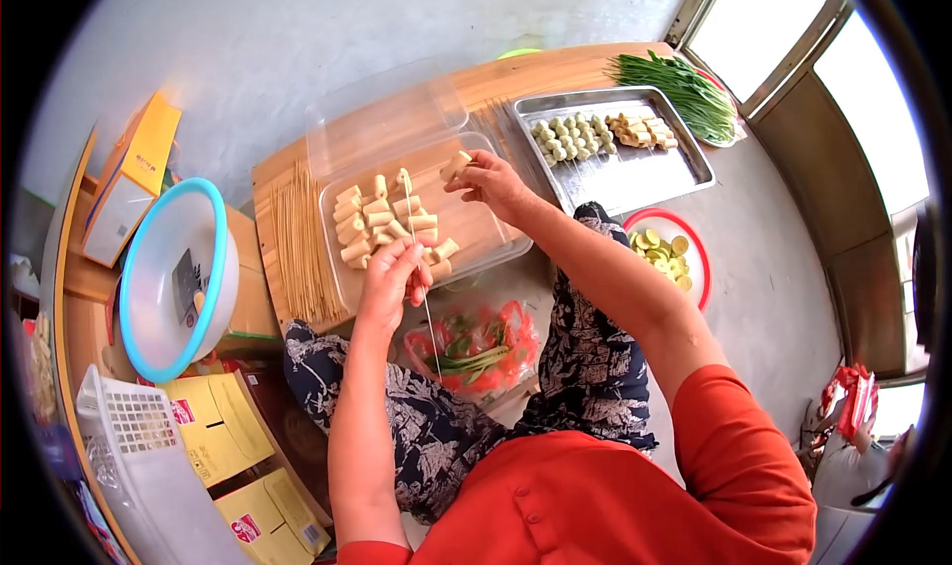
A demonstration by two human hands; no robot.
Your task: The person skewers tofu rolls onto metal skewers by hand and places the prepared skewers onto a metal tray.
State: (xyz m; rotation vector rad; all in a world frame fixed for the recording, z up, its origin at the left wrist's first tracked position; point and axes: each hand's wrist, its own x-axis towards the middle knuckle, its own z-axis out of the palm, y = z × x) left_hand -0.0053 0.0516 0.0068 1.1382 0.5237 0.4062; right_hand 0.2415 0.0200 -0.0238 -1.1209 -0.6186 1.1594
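My left hand (pixel 395 282) is closed around a thin skewer (pixel 429 322) that slants up over the box. At the skewer's upper tip is a short beige piece (pixel 403 179). My right hand (pixel 488 180) pinches another beige cylindrical piece (pixel 455 165), a little right of the tip and apart from it. Below both hands, a clear plastic box (pixel 506 246) contains several loose beige pieces (pixel 377 218), which look like a tofu or dough roll; I cannot tell which. Left of the box lies a spread of bare wooden skewers (pixel 300 238).
A metal tray (pixel 684 173) carries loaded skewers (pixel 573 137). Beyond it are long greens (pixel 679 94). A red-rimmed bowl (pixel 706 268) contains round slices. Between my knees sits a plastic bag of greens (pixel 476 355). Leftward stand a blue-rimmed basin (pixel 127 312) and cardboard boxes (pixel 220 436).
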